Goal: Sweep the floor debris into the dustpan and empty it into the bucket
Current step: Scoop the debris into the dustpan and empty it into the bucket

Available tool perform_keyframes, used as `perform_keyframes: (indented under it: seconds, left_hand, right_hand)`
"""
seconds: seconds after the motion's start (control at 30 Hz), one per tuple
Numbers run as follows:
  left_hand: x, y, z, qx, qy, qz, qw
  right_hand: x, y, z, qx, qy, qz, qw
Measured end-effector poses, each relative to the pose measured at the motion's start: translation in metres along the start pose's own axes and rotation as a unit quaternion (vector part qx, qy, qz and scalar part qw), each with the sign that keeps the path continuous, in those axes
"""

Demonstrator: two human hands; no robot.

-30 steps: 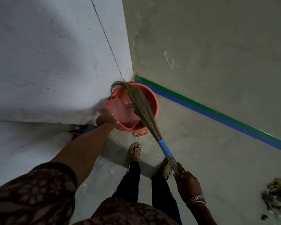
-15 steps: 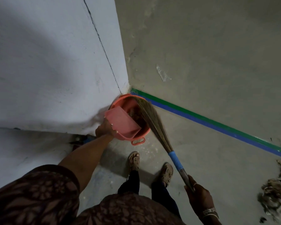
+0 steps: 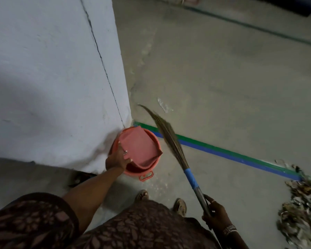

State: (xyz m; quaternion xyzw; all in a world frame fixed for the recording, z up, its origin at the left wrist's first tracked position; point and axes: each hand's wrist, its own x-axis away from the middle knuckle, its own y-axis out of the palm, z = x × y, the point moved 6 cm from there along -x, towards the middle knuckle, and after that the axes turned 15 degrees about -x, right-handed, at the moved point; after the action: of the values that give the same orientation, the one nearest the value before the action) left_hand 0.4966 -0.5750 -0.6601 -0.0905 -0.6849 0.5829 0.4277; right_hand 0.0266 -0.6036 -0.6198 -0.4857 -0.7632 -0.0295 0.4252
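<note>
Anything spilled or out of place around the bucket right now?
Yes: pale specks lie scattered on the floor beside the bucket, likely spill from emptying. A clear plastic scrap lies unswept beyond the green-blue stripe, and a large debris pile waits at far right.

Pink dustpan sits tilted in the mouth of the orange bucket; the debris pile lies well apart, rightward.
</note>
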Motion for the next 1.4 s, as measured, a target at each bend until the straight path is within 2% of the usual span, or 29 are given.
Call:
perform_keyframes:
  seconds: [0.23,0.53,0.83,1.03,1.2,1.27,1.4]
  left_hand:
    - [-0.013,-0.029,0.02,0.04,0.02,0.031,0.999]
    - [-0.054,-0.056,0.081,0.022,0.038,0.043,0.998]
    - [-0.14,-0.076,0.186,-0.078,0.037,-0.009,0.996]
    - [-0.215,-0.05,0.248,-0.114,0.034,-0.016,0.993]
    - [-0.249,-0.027,0.283,-0.144,0.018,-0.032,0.989]
    - [-0.248,-0.023,0.295,-0.147,0.016,-0.035,0.988]
    - [-0.231,-0.019,0.314,-0.08,0.023,-0.048,0.995]
  right_hand:
    - [-0.031,-0.015,-0.059,-0.044,-0.028,0.019,0.998]
    - [-0.127,-0.025,-0.108,-0.061,0.011,-0.042,0.997]
    - [-0.333,-0.043,-0.151,-0.012,0.04,-0.058,0.997]
    - [-0.483,-0.026,-0.195,0.031,0.051,-0.088,0.994]
    - [-0.551,-0.03,-0.183,0.025,0.133,-0.089,0.987]
    - [-0.552,-0.041,-0.163,0.025,0.157,-0.072,0.985]
    - [-0.528,-0.078,-0.1,0.005,0.194,-0.032,0.981]
